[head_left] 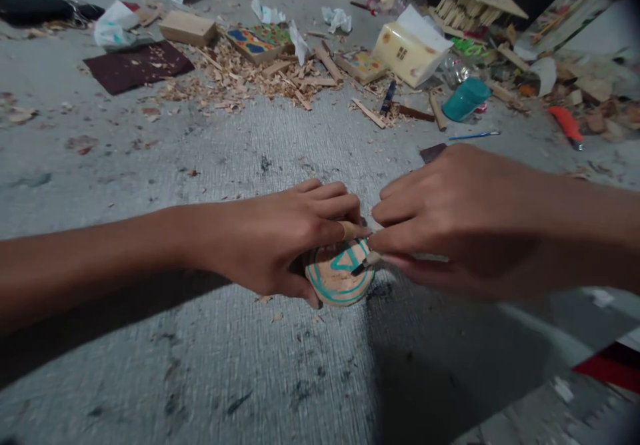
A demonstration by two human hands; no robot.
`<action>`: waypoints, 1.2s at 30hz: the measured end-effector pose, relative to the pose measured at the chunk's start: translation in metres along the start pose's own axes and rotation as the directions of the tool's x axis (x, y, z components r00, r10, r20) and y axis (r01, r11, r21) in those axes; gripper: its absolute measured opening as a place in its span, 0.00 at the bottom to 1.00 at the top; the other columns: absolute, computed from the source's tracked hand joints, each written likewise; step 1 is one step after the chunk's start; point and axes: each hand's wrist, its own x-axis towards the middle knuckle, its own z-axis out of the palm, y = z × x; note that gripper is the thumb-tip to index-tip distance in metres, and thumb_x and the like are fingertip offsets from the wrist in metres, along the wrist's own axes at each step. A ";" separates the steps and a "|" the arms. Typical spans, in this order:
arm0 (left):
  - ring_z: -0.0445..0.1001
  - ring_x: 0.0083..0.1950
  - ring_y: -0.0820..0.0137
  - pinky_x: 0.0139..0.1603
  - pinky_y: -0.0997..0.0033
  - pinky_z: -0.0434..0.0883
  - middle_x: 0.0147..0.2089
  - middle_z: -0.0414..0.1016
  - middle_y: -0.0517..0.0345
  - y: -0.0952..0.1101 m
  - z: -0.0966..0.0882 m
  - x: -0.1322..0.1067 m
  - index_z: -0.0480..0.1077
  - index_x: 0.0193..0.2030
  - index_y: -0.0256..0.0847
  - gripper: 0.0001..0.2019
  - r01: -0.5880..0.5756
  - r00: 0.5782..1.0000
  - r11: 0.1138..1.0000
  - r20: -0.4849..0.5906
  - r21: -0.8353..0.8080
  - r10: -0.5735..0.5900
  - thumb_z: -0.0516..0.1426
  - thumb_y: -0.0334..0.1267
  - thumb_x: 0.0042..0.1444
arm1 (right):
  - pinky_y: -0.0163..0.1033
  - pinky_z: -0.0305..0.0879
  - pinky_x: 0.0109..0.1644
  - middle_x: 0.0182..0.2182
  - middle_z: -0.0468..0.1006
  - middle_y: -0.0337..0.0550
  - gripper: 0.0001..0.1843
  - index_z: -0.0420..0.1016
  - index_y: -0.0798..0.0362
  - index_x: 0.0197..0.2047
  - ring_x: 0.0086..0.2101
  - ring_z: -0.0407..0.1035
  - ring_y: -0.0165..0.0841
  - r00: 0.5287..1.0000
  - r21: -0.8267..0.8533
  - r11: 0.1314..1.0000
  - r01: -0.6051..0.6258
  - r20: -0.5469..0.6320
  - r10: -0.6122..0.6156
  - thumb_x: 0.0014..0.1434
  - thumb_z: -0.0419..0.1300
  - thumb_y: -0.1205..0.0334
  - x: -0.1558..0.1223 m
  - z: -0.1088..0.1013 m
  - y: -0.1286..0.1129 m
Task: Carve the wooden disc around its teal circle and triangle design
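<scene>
A round wooden disc [337,281] lies on the grey textured surface, with teal rings and a teal triangle on its top. My left hand [305,225] is closed about its left and far edges, thumb at the near left, a tan band around one finger. From the right, my right hand [445,225] grips a small carving tool [369,262] with a greyish neck and a dark tip. That tip touches or nearly touches the disc, close to the triangle, where fine crumbs lie. The tool's handle is hidden by my fingers.
Wood shavings [240,78] spread across the back, around a wooden block [187,28] and brown sandpaper [139,66]. Farther right are a yellow tissue pack [407,48], a teal cup [466,99], a thin blue brush [474,136] and an orange-handled cutter [565,125].
</scene>
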 end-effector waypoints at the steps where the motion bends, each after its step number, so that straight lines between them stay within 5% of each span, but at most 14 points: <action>1: 0.68 0.56 0.49 0.59 0.51 0.64 0.54 0.70 0.43 -0.001 0.000 0.000 0.71 0.61 0.38 0.28 0.001 1.000 1.000 0.000 -0.004 -0.001 0.66 0.53 0.60 | 0.43 0.47 0.29 0.20 0.73 0.36 0.19 0.79 0.48 0.25 0.24 0.62 0.27 0.985 -0.025 0.993 0.118 0.132 -0.114 0.67 0.62 0.53 0.001 -0.003 0.003; 3: 0.67 0.57 0.50 0.59 0.51 0.64 0.55 0.71 0.42 -0.002 0.001 0.000 0.69 0.64 0.37 0.32 0.003 1.000 1.000 0.005 -0.015 -0.003 0.67 0.54 0.60 | 0.42 0.46 0.29 0.24 0.75 0.38 0.14 0.82 0.49 0.31 0.24 0.64 0.28 0.948 -0.026 0.973 0.231 0.229 -0.219 0.68 0.61 0.61 -0.005 -0.002 0.007; 10: 0.67 0.59 0.50 0.62 0.50 0.63 0.59 0.71 0.42 -0.003 0.004 -0.002 0.66 0.68 0.39 0.36 0.019 1.000 0.997 -0.016 -0.076 -0.021 0.69 0.51 0.58 | 0.35 0.59 0.32 0.29 0.77 0.36 0.09 0.82 0.51 0.47 0.27 0.68 0.27 0.996 0.257 0.966 0.039 -0.083 -0.018 0.73 0.59 0.63 -0.057 0.047 0.006; 14: 0.67 0.60 0.50 0.63 0.50 0.63 0.60 0.71 0.42 -0.005 0.007 -0.003 0.67 0.68 0.39 0.36 0.007 0.999 0.995 -0.040 -0.096 -0.011 0.69 0.51 0.58 | 0.37 0.55 0.30 0.27 0.74 0.35 0.09 0.81 0.52 0.50 0.26 0.65 0.28 0.974 0.130 0.991 0.039 -0.228 -0.009 0.73 0.60 0.63 -0.070 0.052 -0.001; 20: 0.67 0.59 0.49 0.62 0.50 0.62 0.59 0.71 0.42 -0.007 0.009 -0.003 0.68 0.67 0.38 0.37 -0.009 0.998 0.994 -0.058 -0.106 0.003 0.71 0.50 0.55 | 0.41 0.50 0.31 0.27 0.73 0.38 0.16 0.82 0.51 0.45 0.29 0.63 0.32 0.990 -0.306 0.948 0.088 -0.082 -0.118 0.76 0.53 0.59 -0.061 0.027 -0.008; 23: 0.67 0.59 0.49 0.62 0.51 0.62 0.58 0.71 0.42 -0.007 0.009 -0.003 0.68 0.67 0.37 0.37 -0.009 0.998 0.994 -0.055 -0.108 0.003 0.72 0.49 0.54 | 0.42 0.49 0.31 0.27 0.72 0.38 0.19 0.79 0.51 0.38 0.28 0.63 0.32 0.990 -0.357 0.926 0.121 -0.024 -0.139 0.77 0.51 0.60 -0.052 0.019 -0.015; 28: 0.67 0.58 0.50 0.61 0.51 0.62 0.57 0.71 0.43 -0.006 0.008 -0.002 0.69 0.66 0.37 0.35 -0.002 0.999 0.994 -0.045 -0.105 -0.003 0.71 0.50 0.55 | 0.44 0.45 0.27 0.22 0.62 0.35 0.22 0.70 0.49 0.29 0.22 0.55 0.32 0.993 -0.395 0.918 0.039 -0.089 -0.081 0.77 0.50 0.62 -0.044 0.013 -0.032; 33: 0.67 0.56 0.51 0.59 0.52 0.62 0.56 0.71 0.45 -0.007 0.008 -0.002 0.71 0.62 0.37 0.32 -0.025 0.999 0.995 -0.044 -0.094 0.021 0.71 0.49 0.56 | 0.44 0.52 0.30 0.27 0.75 0.43 0.25 0.76 0.50 0.31 0.27 0.64 0.34 0.944 -0.454 0.836 0.308 0.040 -0.326 0.71 0.43 0.75 -0.040 0.009 -0.039; 36: 0.67 0.55 0.52 0.57 0.52 0.62 0.54 0.71 0.45 -0.006 0.008 -0.001 0.72 0.59 0.37 0.29 -0.025 0.998 0.997 -0.053 -0.077 0.021 0.69 0.51 0.57 | 0.43 0.46 0.27 0.24 0.72 0.40 0.23 0.73 0.50 0.28 0.23 0.58 0.31 0.966 -0.408 0.878 0.250 0.040 -0.256 0.72 0.47 0.71 -0.030 0.005 -0.030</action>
